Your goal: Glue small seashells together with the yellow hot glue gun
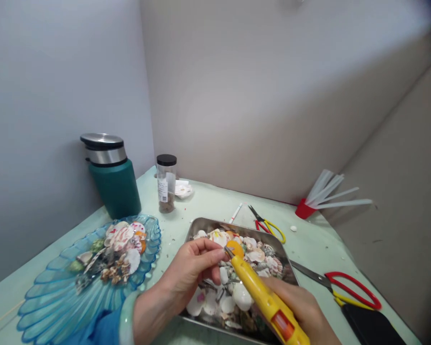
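My right hand (296,302) is wrapped round a yellow hot glue gun (256,287), its metal nozzle pointing up and left. The nozzle tip meets the fingertips of my left hand (190,268), or comes very close to them. Thumb and forefinger of that hand are pinched together on something small that I cannot make out. Under both hands lies a metal tray (294,275) full of seashells (210,304), white, orange and striped. The glue gun and my hands hide part of the shells.
On the left stand a blue shell-shaped dish (57,292) with more shells, a green bottle (117,189) and a clear jar (166,184). Small scissors (267,223), a marker (236,213), large scissors (332,282), a black object (369,326) and a red cup of glue sticks (304,209) lie beyond and right.
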{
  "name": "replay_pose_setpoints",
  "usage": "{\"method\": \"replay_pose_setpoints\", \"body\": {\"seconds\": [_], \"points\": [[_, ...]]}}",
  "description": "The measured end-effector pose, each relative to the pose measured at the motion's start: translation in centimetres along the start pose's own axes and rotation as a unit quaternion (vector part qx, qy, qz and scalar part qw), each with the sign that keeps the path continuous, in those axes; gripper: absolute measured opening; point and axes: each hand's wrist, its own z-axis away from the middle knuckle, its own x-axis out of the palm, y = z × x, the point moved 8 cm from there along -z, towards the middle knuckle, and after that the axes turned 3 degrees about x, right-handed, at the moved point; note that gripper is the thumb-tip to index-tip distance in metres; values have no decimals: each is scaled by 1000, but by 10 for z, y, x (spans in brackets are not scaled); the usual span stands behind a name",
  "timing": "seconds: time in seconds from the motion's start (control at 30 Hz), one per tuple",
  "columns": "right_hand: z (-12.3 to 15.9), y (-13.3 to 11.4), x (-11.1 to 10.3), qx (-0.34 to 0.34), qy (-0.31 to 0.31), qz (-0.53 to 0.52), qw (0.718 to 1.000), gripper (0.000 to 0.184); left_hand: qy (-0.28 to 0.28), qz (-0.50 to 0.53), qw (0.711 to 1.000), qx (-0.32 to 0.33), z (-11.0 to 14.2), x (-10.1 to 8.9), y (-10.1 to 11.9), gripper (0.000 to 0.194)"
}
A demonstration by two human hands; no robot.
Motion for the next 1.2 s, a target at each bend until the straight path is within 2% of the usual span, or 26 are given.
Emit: {"method": "replay_pose_setpoints", "body": {"seconds": [0.07,0.2,0.37,0.57,1.2], "points": [[0,0,0,-8,-6,6,1000,42,3,21,1000,-20,1,-1,-3,21],[0,-4,-5,-26,24,35,999,35,-15,62,996,-56,3,-2,-10,19],[1,-1,1,-38,13,80,996,26,-18,93,994,-59,2,-3,-10,14],[4,-11,-1,-95,54,135,985,34,-12,89,994,-62,1,-2,-11,18],[7,-9,-1,-80,41,156,984,33,11,98,993,-70,4,-7,-14,20]]}}
